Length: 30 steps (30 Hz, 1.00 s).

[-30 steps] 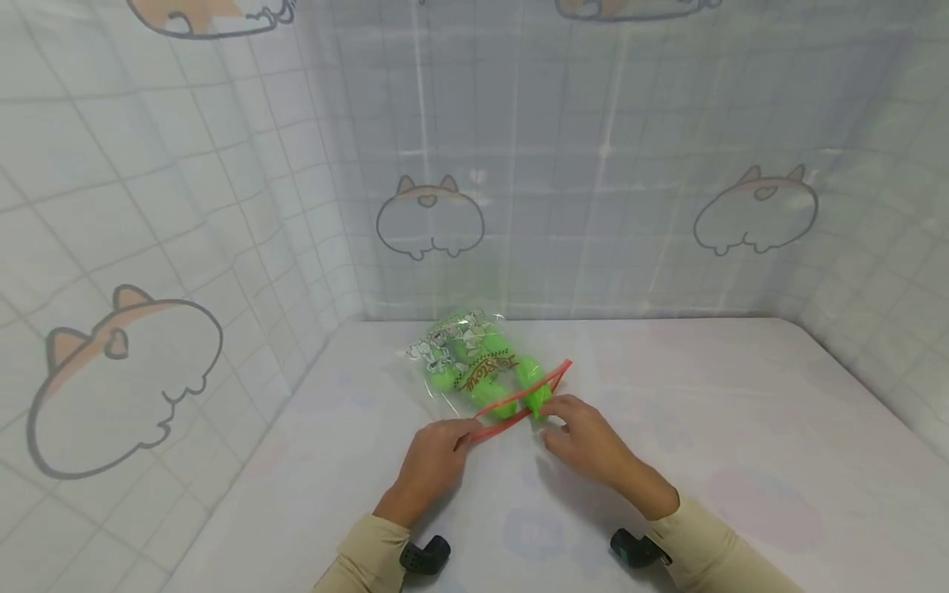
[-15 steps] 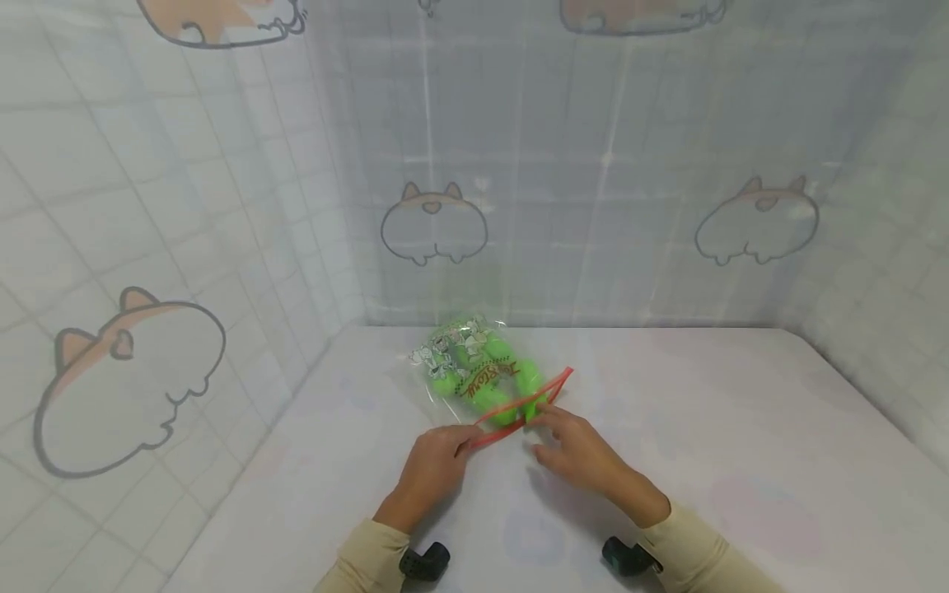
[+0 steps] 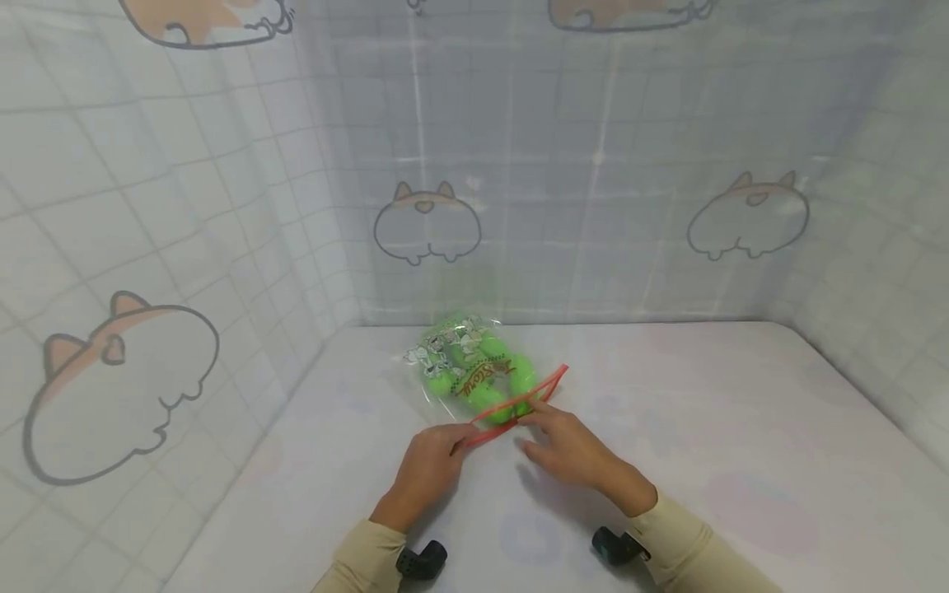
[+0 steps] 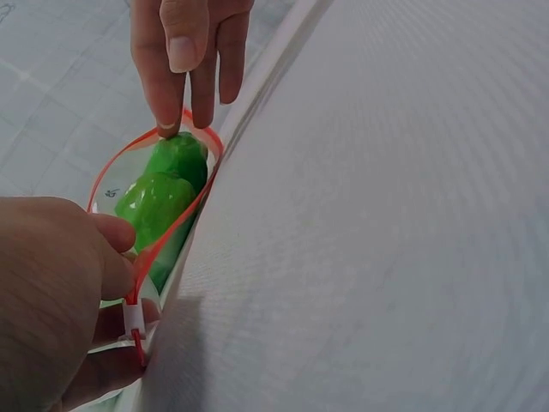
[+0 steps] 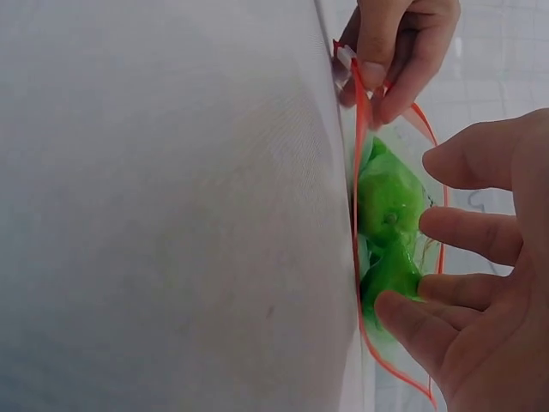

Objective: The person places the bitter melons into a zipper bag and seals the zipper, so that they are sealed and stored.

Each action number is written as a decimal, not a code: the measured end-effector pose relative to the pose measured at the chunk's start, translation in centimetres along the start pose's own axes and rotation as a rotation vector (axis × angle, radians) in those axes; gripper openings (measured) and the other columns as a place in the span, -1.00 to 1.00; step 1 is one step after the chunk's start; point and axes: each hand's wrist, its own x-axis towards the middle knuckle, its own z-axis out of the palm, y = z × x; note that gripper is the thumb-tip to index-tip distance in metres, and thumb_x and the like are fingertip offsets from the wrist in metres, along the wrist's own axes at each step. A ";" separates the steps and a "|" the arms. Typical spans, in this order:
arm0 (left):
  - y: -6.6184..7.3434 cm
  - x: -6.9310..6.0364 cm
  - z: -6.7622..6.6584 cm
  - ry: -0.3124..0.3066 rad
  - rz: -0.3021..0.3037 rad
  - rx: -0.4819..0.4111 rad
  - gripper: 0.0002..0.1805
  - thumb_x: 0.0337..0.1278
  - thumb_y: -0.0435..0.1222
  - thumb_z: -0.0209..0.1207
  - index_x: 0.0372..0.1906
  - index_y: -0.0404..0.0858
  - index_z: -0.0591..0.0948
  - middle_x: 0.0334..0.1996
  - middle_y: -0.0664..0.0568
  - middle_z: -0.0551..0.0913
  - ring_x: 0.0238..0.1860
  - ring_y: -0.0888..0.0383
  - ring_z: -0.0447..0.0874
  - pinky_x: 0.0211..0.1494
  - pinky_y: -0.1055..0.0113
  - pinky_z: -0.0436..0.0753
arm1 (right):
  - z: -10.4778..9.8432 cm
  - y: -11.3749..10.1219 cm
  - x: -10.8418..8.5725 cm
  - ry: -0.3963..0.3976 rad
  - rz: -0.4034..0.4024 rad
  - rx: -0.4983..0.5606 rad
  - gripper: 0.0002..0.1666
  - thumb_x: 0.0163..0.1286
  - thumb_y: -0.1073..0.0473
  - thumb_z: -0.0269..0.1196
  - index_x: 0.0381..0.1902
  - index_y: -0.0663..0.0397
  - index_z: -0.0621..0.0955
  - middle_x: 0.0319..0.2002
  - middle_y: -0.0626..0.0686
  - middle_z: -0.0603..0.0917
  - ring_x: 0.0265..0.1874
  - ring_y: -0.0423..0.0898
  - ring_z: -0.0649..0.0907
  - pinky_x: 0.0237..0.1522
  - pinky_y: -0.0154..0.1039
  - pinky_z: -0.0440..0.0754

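A clear zip bag (image 3: 470, 380) with printed characters and lettering lies towards the back of the table. Its red-edged mouth (image 4: 147, 257) gapes towards me. Several glossy green, fruit-like pieces (image 5: 390, 197) fill it; their exact kind is unclear. My left hand (image 3: 430, 463) pinches the left end of the red rim, beside a white zip slider (image 4: 134, 319). At the mouth's right part is my right hand (image 3: 567, 449), fingers extended and spread. Its fingertips (image 5: 401, 311) touch the green piece (image 5: 390, 283) nearest the opening, which sits inside the rim.
The white table (image 3: 652, 395) runs back to a curtain (image 3: 578, 206) with a grid and corgi drawings. Similar curtain stands at the left and right sides. Dark wrist cameras (image 3: 423, 562) sit at both beige sleeves (image 3: 371, 556).
My right hand has moved a little left and inward, pushing the green piece deeper through the bag's mouth. The left hand keeps its hold on the rim.
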 end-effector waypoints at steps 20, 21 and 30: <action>0.0 0.1 0.2 -0.006 -0.009 0.013 -0.81 0.08 -0.41 0.39 -0.24 -0.06 0.79 -0.31 0.20 0.77 -0.30 0.24 0.70 -0.22 0.20 0.67 | -0.1 0.2 0.6 -0.154 -0.015 -0.110 -0.45 0.34 0.34 0.24 0.28 0.36 0.51 0.51 0.35 0.12 0.42 0.18 0.33 0.33 0.09 0.39; 0.0 0.0 0.2 -0.012 -0.009 0.014 -0.80 0.08 -0.41 0.39 -0.23 -0.07 0.79 -0.31 0.19 0.77 -0.30 0.24 0.70 -0.22 0.20 0.67 | -0.1 0.2 0.6 -0.160 -0.015 -0.121 -0.44 0.33 0.35 0.24 0.29 0.37 0.51 0.52 0.35 0.11 0.42 0.18 0.32 0.34 0.10 0.38; 0.1 0.2 0.2 -0.019 -0.022 0.012 -0.77 0.07 -0.44 0.38 -0.20 -0.08 0.79 -0.29 0.19 0.77 -0.30 0.26 0.69 -0.21 0.20 0.67 | -0.1 0.1 0.5 -0.189 0.030 -0.168 -0.39 0.35 0.28 0.25 0.35 0.29 0.47 0.55 0.30 0.04 0.43 0.13 0.31 0.32 0.06 0.41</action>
